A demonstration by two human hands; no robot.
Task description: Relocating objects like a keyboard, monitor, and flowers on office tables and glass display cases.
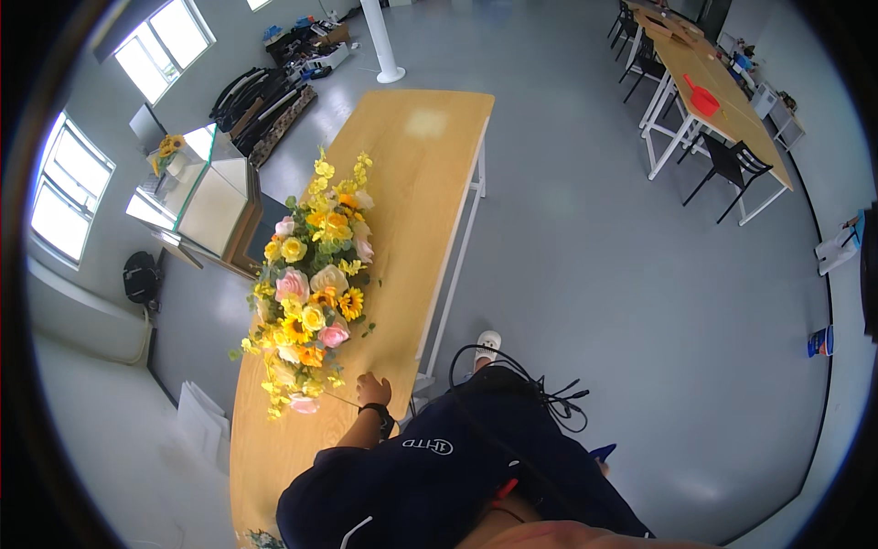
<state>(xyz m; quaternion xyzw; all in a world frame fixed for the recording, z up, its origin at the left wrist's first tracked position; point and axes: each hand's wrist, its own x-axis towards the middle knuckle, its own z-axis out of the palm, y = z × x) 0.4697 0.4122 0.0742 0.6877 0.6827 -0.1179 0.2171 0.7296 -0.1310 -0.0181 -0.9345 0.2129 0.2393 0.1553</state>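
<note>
A long arrangement of artificial flowers (311, 284) lies along the left side of a wooden table (412, 201). It mixes yellow and pink roses, sunflowers, yellow sprays and green leaves. At its near end my left hand (373, 390) rests low over the tabletop, fingers curled in, with a black band on the wrist. A thin stem (342, 400) runs from the flowers toward that wrist; what the fingers hold, if anything, is hidden. Only a sliver of my right hand (604, 468) shows beyond my dark clothing, beside a pointed blue thing (603, 452). Its fingers are mostly hidden.
Black cables (558, 398) hang in a loop by my body. Left of the table stands a glass-topped cabinet (215, 206); white panels (201, 421) lean near the wall. A white column (381, 46) rises beyond. Far right, another table (681, 64) has black chairs (732, 169) and a red dustpan (701, 96).
</note>
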